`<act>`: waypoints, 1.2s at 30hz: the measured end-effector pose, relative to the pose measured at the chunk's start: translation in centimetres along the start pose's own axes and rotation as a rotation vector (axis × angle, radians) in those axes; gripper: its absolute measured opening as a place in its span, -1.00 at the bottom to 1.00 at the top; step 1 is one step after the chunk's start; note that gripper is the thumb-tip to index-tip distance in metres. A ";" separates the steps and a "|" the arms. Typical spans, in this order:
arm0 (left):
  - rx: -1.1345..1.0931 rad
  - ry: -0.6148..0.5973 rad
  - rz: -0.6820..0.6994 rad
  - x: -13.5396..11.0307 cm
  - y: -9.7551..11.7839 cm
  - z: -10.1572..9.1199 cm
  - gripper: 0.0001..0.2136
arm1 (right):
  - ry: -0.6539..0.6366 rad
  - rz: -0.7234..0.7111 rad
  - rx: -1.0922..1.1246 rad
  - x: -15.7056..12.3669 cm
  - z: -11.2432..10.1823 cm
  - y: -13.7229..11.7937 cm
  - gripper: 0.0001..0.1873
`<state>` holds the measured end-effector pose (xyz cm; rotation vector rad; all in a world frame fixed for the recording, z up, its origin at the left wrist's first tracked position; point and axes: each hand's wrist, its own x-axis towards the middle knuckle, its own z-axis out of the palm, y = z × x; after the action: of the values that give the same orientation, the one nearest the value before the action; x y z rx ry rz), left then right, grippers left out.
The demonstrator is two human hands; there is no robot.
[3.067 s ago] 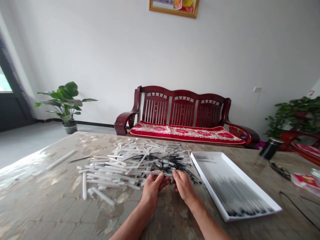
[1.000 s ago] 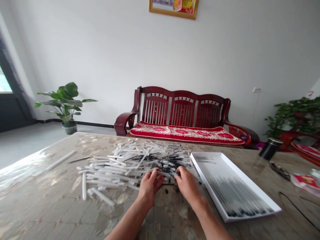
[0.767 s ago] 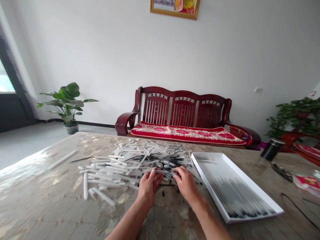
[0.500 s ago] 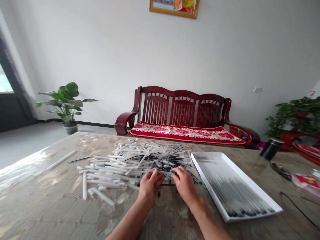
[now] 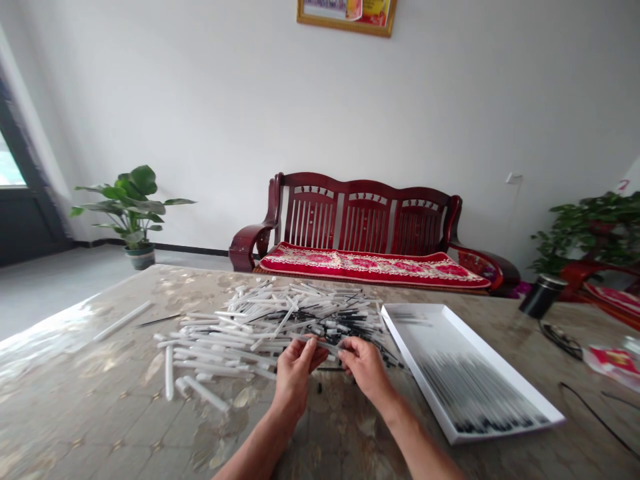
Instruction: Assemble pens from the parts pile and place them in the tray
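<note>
A thin translucent pen-like tube [image 5: 327,345] lies slantwise between my hands, over the near edge of the pile. My left hand [image 5: 294,370] pinches its left end between thumb and fingers. Its right end is in the fingertips of my right hand [image 5: 367,368], which is closed on it. Just beyond my hands spreads a heap of white tubes [image 5: 215,343], mixed with thin black sticks [image 5: 345,323] toward the right. A small black piece [image 5: 319,387] lies on the table between my wrists. My fingers partly cover the held tube.
On the right, a white box [image 5: 440,330] holds a row of slim clear tubes [image 5: 480,390] with black ends. Farther right are a black cylinder [image 5: 543,297], cables and a red-and-white packet [image 5: 615,363]. One white tube [image 5: 123,320] lies apart at the left. A wooden bench [image 5: 367,213] stands behind the table.
The held tube has tilted, its right end now lower. My right hand has shifted slightly left and down. The pile and box look the same.
</note>
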<state>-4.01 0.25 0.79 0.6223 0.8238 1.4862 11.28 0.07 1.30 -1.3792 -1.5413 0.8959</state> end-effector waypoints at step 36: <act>1.075 -0.496 0.190 -1.1 -1.4 0.1 -0.80 | 0.143 0.289 -1.335 2.7 -21.3 4.7 -0.70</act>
<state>-2.96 -0.84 -0.13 1.8185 1.1490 0.8708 32.74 2.69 5.27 -2.5324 -1.8937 -0.2607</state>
